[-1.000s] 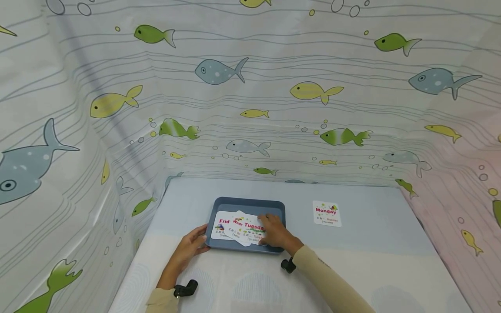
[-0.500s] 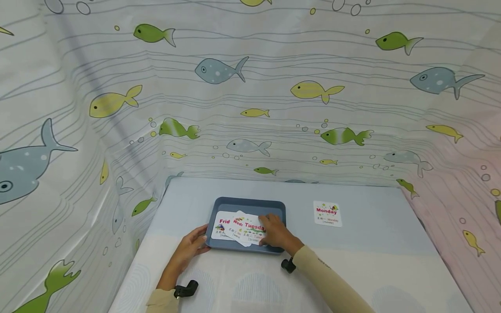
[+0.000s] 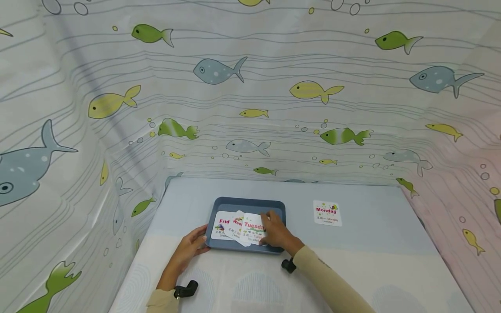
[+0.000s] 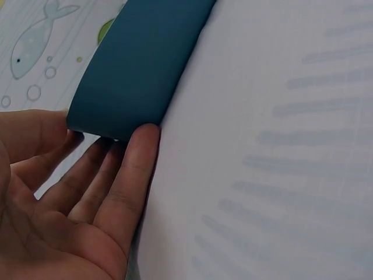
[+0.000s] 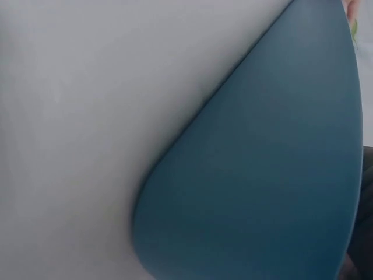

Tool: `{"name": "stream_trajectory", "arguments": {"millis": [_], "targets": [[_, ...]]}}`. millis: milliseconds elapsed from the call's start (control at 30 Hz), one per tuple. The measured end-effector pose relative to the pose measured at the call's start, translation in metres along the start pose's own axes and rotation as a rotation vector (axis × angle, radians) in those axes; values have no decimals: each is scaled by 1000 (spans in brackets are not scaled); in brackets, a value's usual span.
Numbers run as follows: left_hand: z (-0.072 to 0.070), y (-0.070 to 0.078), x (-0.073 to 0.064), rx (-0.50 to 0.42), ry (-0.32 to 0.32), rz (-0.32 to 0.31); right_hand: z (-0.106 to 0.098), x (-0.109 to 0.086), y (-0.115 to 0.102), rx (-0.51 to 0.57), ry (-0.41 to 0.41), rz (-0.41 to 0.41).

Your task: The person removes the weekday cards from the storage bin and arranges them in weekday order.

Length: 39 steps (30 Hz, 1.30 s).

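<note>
In the blue-grey tray (image 3: 250, 202), the Tuesday flashcard (image 3: 250, 233) that your right hand (image 3: 278, 231) is pinching is now looking narrower and paler, suggesting it is tilting off the Wednesday flashcard (image 3: 234, 229), while your left hand (image 3: 188, 245) is resting extended fingers against the tray's left end.

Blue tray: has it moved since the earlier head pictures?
No. In the head view, the blue tray shows no visible shift either way against the table and its far edge.
</note>
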<state>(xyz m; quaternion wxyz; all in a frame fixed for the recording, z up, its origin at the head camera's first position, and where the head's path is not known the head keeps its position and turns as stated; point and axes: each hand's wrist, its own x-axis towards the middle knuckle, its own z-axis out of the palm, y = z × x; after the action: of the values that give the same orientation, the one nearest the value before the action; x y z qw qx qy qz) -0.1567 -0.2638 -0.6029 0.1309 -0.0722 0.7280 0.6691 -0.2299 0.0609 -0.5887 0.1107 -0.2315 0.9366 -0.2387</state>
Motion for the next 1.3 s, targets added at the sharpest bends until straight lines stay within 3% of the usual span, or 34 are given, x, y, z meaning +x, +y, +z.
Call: {"name": "stream_trajectory", "arguments": {"millis": [400, 567, 933, 1300], "targets": [[-1, -1, 1, -24, -11, -7, 0, 4, 3, 97, 19, 36], [0, -1, 0, -26, -11, -9, -2, 6, 5, 143, 25, 101], [-1, -1, -1, 5, -26, 15, -13, 11, 21, 389, -18, 112], [-1, -1, 0, -4, -27, 16, -13, 12, 27, 542, 52, 133]]}}
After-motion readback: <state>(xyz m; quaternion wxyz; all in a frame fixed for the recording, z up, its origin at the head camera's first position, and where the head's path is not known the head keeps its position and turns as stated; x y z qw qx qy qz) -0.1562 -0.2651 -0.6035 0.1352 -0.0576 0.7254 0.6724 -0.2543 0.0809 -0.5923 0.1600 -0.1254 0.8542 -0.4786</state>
